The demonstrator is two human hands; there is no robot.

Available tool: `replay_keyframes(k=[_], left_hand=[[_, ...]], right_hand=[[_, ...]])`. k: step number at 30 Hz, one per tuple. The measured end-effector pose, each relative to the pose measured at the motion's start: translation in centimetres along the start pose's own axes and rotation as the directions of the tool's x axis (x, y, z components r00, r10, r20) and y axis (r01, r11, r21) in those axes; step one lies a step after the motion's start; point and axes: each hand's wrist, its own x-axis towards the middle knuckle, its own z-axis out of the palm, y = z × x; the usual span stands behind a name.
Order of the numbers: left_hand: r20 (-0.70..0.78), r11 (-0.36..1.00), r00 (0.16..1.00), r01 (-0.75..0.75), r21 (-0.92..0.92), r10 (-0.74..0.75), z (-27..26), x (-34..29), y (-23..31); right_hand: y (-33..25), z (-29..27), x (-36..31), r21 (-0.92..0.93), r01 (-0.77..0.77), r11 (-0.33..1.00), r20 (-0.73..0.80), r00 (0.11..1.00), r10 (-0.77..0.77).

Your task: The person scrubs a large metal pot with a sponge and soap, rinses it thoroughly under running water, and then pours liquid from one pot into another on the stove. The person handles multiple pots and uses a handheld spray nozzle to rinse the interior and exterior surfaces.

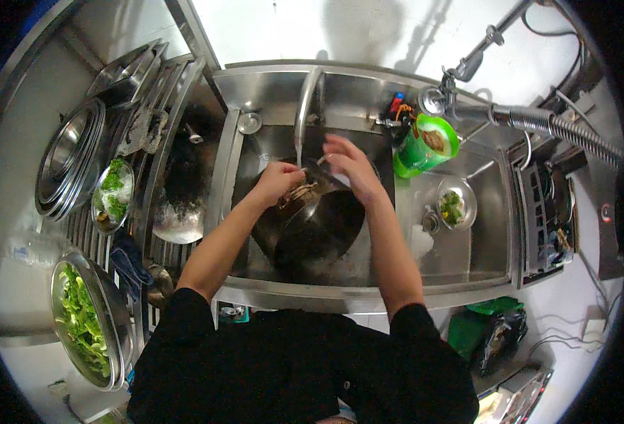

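A large dark wok-like pan (312, 237) sits in the sink under the tap (304, 106), from which water runs. My left hand (278, 184) is over its far side, thumb and fingers pinched together on something too small to make out. Just beneath those fingertips is a bunch of brown, strip-like pieces (299, 195), partly hidden by the hand. My right hand (353, 168) hovers to the right of the water stream, its slightly blurred fingers curved and apart. A small pale bit shows near its thumb; whether the two touch I cannot tell.
Right of the pan stand a green bag (416, 157) and, in the neighbouring basin, a metal bowl (467, 214) with green scraps. On the left rack are stacked steel bowls (68, 159), an oval plate of greens (100, 212) and a large bowl of leafy vegetables (114, 346). A flexible hose (552, 121) hangs at right.
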Motion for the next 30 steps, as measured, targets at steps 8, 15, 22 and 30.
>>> replay_keyframes(k=[8, 15, 22, 30], left_hand=[[0.036, 0.903, 0.985, 0.172, -0.393, -0.171, -1.4, 0.9, -1.3], [0.01, 0.839, 0.98, 0.177, -0.514, -0.201, -1.1, 0.6, -0.7], [0.154, 0.734, 0.966, 0.258, -0.628, -0.208, -0.3, 3.2, -2.3], [0.31, 0.684, 0.932, 0.351, -0.639, -0.188, 1.5, 5.4, -3.0]], right_hand=[[-2.3, 2.5, 7.0, -0.261, -0.092, 0.961, 0.291, 0.942, 0.169], [-0.4, 2.9, 7.9, -0.217, -0.22, 0.951, 0.351, 0.892, 0.287], [-1.6, 3.6, 7.8, -0.076, -0.315, 0.946, 0.368, 0.873, 0.321], [0.5, 0.2, 8.5, -0.124, -0.263, 0.957, 0.491, 0.821, 0.29]])
